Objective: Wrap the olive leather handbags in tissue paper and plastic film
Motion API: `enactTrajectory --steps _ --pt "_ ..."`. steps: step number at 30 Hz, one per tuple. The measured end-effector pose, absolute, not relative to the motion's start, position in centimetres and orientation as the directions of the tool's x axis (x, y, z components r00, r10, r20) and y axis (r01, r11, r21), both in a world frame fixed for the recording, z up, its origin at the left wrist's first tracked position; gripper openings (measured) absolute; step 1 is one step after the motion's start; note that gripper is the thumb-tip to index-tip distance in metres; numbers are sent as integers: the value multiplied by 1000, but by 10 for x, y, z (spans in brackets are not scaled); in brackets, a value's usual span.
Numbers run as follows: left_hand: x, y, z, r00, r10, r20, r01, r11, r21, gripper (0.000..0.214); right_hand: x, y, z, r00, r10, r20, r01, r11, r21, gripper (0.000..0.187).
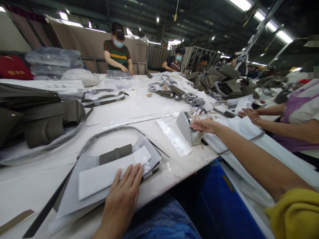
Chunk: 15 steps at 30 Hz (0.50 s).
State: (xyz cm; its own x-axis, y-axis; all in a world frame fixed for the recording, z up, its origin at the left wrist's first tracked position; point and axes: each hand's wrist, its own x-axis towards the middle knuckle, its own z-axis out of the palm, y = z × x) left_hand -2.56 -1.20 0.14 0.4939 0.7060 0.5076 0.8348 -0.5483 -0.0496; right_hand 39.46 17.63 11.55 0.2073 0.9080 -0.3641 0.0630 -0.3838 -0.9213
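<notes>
My left hand lies flat, fingers stretched out, on a white foam sheet. The sheet covers part of a dark olive bag wrapped in thin white paper. A wrapped bag handle arches away from me over the table. To the right, my right hand reaches out to a grey tape dispenser, its fingers stretched along the dispenser's side by the roll. No tape shows in those fingers. A flat clear plastic strip lies just left of the dispenser.
Stacked olive bags stand at the left, another wrapped bag beyond them. Handles and bags pile up at the back right. A co-worker's hands handle white paper at the right. A blue bin stands below the table edge.
</notes>
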Motion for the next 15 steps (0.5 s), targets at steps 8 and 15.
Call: enactTrajectory --steps 8,15 --pt "-27 -12 1 523 694 494 829 -550 -104 59 391 140 140 322 875 -363 0 -383 -924 14" --pt "-29 -11 -1 545 693 472 824 -547 -149 59 384 62 139 395 890 -230 77 -281 -957 8"
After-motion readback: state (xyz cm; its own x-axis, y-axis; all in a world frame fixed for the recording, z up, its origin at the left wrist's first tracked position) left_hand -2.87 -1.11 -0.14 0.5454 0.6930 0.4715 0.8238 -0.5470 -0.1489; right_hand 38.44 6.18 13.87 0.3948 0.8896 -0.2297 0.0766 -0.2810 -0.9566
